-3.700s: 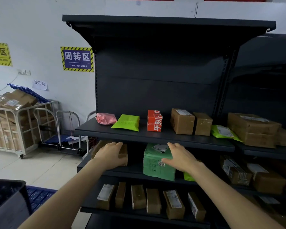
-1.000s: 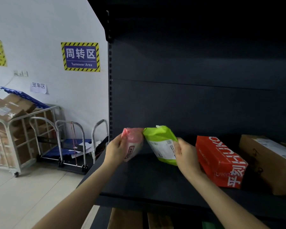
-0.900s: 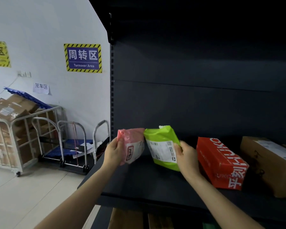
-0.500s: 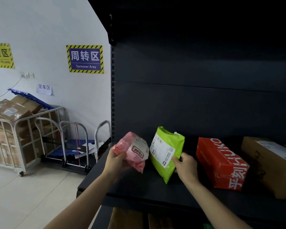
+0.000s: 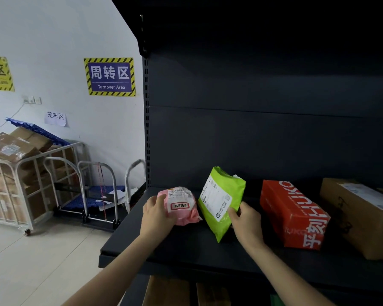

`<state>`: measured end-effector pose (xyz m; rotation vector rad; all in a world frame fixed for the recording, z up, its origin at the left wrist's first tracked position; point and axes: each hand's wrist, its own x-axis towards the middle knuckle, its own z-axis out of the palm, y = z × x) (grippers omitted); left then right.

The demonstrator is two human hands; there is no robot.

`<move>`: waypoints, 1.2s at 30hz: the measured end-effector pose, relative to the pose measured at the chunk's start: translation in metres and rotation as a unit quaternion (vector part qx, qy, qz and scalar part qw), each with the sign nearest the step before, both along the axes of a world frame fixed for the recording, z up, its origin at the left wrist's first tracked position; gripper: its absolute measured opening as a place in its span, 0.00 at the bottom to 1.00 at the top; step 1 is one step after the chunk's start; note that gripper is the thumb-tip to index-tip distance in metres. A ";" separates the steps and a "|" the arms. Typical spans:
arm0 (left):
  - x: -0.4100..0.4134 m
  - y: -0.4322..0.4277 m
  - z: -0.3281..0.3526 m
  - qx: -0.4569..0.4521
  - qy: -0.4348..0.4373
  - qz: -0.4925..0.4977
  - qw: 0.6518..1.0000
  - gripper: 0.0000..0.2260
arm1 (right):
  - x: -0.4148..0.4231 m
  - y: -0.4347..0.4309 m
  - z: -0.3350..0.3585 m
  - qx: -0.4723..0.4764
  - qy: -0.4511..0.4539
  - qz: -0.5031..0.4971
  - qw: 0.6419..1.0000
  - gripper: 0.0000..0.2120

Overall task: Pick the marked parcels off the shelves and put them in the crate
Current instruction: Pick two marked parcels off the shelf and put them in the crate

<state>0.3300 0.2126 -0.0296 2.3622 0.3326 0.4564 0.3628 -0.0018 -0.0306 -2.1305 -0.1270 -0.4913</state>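
The left hand (image 5: pixel 157 211) is curled around the left side of a pink parcel (image 5: pixel 182 206), thumb over its top edge and the other fingers tucked behind it, so the parcel is grasped with its red-bordered sticker facing the camera. Whether the parcel's bottom touches the shelf (image 5: pixel 181 248) or hangs just above it cannot be told. The left forearm rises from the lower left and crosses the shelf's front edge. The right hand (image 5: pixel 244 219) pinches a green parcel (image 5: pixel 222 198) at its lower right edge, thumb on the labelled face and fingers behind. This parcel stands tilted, its top leaning away from the hand, and its lowest corner is down at the shelf just left of the wrist. The two parcels sit between the hands, close together, and contact between them is unclear. The right forearm comes in from the lower right. Just right of the right hand stands a red box (image 5: pixel 294 215), and beyond that a cardboard box (image 5: pixel 360 217), both on the same shelf.
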 end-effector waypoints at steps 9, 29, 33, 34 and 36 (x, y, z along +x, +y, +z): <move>0.002 -0.013 0.003 0.010 0.011 -0.030 0.999 0.27 | 0.004 -0.002 0.059 -0.087 -0.085 -0.016 0.992 0.22; -0.009 0.009 -0.004 0.099 0.062 -0.090 0.989 0.27 | 0.008 -0.029 -0.009 -0.133 0.041 -0.079 0.987 0.08; -0.010 0.015 -0.004 0.093 0.063 -0.093 0.989 0.27 | 0.007 -0.029 -0.010 -0.217 0.074 -0.091 0.969 0.09; -0.009 0.016 -0.004 0.089 0.063 -0.095 0.989 0.28 | 0.006 -0.028 -0.008 -0.230 0.059 -0.099 0.966 0.12; -0.008 0.017 -0.003 0.083 0.059 -0.100 0.990 0.27 | 0.007 -0.022 -0.001 -0.261 -0.002 -0.108 0.959 0.16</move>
